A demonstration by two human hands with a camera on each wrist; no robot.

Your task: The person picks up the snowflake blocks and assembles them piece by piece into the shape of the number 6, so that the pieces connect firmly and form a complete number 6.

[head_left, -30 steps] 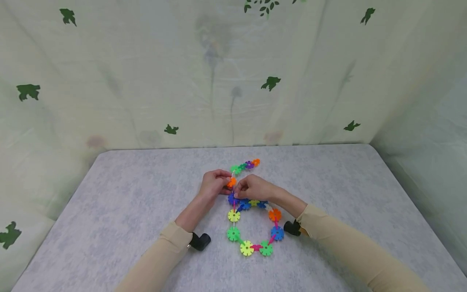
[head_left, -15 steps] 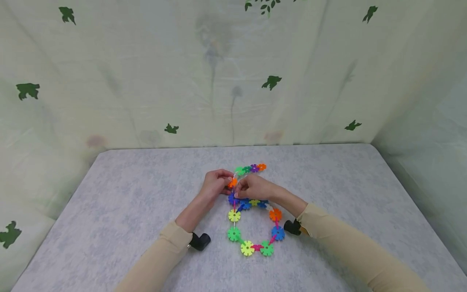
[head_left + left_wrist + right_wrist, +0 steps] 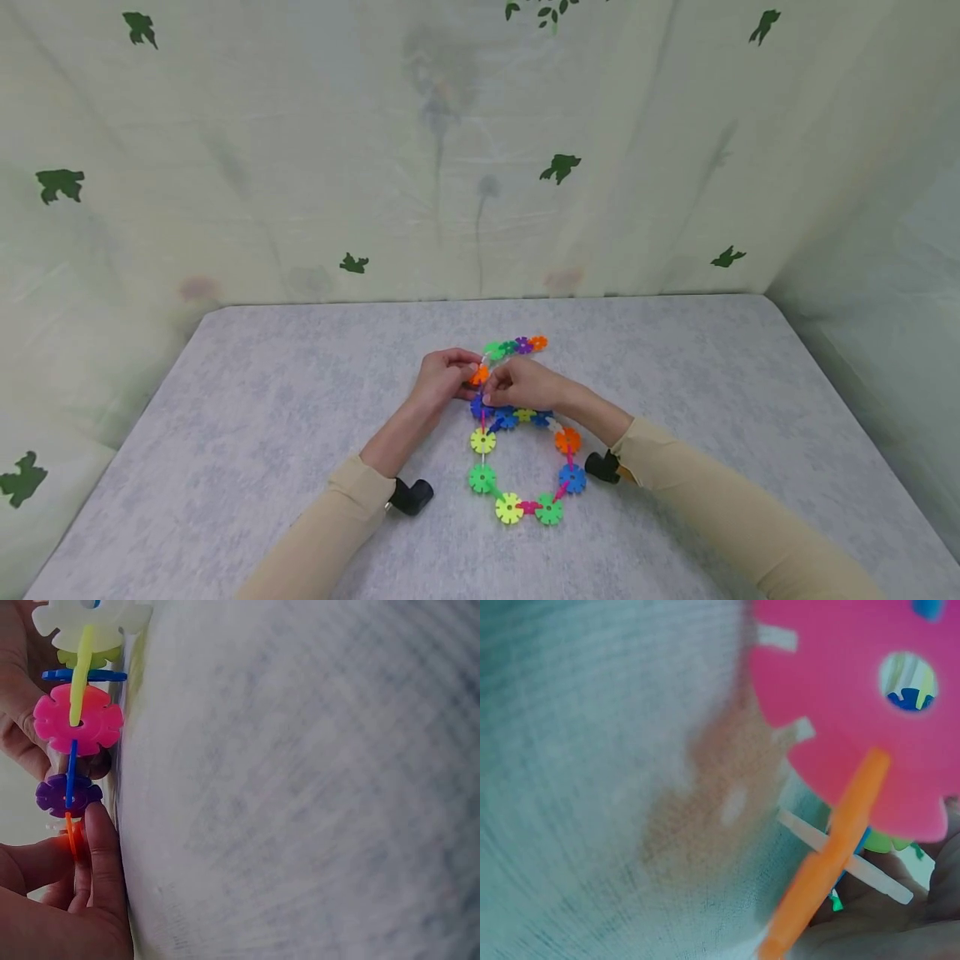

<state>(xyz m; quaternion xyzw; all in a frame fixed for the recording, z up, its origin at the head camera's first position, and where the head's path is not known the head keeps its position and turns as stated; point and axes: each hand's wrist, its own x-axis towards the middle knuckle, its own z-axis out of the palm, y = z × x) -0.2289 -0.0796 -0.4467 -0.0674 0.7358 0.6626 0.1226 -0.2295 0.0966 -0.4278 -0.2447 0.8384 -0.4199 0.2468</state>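
Note:
A chain of colourful snowflake-shaped plastic discs lies in the middle of the table, its lower part closed into a ring. My left hand [image 3: 444, 375] pinches an orange disc [image 3: 480, 374] above the ring's left corner. In the left wrist view, that orange disc [image 3: 73, 838] sits between thumb and fingers, with a fingertip at the purple disc [image 3: 58, 795]. My right hand [image 3: 525, 384] has curled fingers pinching a dark blue disc [image 3: 477, 407] at the ring's upper left corner. A large pink disc [image 3: 840, 697] fills much of the right wrist view, partly over the fingers.
From the orange disc, a short tail with a green disc [image 3: 493, 351], a purple disc [image 3: 523, 344] and an orange end runs to the back right. The ring's front has a yellow disc [image 3: 509, 508] and a green one [image 3: 549, 509]. A patterned curtain [image 3: 637, 208] hangs behind the grey table [image 3: 300, 367].
The tail of discs beyond my left hand has swung a little to the right and nearer. Both hands keep almost the same place and grip.

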